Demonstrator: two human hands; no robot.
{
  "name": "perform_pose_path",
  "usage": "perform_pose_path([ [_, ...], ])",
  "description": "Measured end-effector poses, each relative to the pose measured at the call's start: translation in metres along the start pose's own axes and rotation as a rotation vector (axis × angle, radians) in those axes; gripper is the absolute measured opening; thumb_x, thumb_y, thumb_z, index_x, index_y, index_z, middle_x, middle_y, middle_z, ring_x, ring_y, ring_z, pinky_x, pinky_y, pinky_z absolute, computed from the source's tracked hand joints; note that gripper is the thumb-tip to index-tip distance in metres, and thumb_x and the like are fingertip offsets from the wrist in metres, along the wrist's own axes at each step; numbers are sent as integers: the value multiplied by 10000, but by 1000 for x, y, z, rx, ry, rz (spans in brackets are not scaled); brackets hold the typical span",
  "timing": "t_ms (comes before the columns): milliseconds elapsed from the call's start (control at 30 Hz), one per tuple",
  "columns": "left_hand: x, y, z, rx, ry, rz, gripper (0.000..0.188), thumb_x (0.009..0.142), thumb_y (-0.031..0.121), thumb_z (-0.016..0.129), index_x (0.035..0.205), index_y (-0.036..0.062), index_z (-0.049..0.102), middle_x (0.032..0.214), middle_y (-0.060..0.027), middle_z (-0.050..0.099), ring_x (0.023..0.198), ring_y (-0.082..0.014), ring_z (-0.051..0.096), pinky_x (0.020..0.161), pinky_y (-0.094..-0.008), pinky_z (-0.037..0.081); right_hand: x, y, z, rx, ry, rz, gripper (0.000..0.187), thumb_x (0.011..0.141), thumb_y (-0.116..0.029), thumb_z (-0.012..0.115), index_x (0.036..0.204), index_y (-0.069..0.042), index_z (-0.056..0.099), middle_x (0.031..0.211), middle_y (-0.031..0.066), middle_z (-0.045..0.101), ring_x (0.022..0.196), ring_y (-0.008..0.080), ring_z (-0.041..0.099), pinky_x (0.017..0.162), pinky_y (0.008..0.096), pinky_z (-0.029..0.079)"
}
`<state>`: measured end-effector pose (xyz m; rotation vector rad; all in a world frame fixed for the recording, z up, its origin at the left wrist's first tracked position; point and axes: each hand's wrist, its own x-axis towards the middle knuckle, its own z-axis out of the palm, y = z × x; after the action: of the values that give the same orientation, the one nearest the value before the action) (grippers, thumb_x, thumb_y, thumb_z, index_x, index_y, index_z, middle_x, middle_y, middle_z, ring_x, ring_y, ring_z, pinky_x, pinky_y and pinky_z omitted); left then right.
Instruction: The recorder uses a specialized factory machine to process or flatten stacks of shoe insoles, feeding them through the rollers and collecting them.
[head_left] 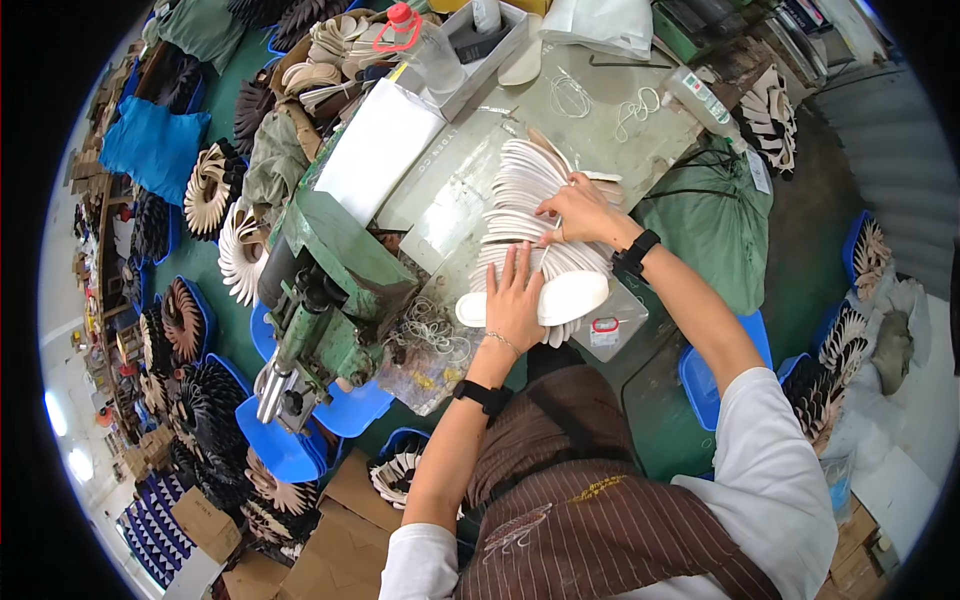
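Note:
A long fanned stack of white insoles (pixel 525 190) lies on the worktable in front of me, its layers overlapping. At the near end one white insole (pixel 575 298) lies crosswise on top of the stack. My left hand (pixel 515 308) rests on this near end with its fingers stretched out flat, partly covering the crosswise insole. Farther up, on the right side of the stack, is my right hand (pixel 588 212). Its fingers are curled in and touch the insoles. A thin pale line shows below its fingertips, but what they pinch is too small to name.
A green machine (pixel 335 270) stands at the table's left edge, beside a tangle of string (pixel 432 328). White sheets (pixel 385 140), a clear jug with a red cap (pixel 430 60) and a plastic bottle (pixel 700 98) lie farther back. A green sack (pixel 715 225) bulges at the right.

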<state>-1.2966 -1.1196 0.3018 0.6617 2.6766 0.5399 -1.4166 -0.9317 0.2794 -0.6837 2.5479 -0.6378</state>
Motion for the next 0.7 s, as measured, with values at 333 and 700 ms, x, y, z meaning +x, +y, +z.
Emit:
perform_pose_path([
  [333,-24,5,23,-82,83,-9,433,593,129,721,978,45,543,1471,-166,277,1384,-367,184,1100,-531,156,-7,-19,13,-212,21,-72,609,575,-537,752,1005,-111,686,799,75,676,894,251,606,1028,445,273],
  [700,-9,3,14,-200,217,-39,542,472,205,745,971,34,618,1253,-225,431,1241,-400,362,1092,-504,216,17,-42,16,-329,-44,-39,404,669,-398,697,841,-40,629,805,173,650,846,302,619,1000,482,289],
])
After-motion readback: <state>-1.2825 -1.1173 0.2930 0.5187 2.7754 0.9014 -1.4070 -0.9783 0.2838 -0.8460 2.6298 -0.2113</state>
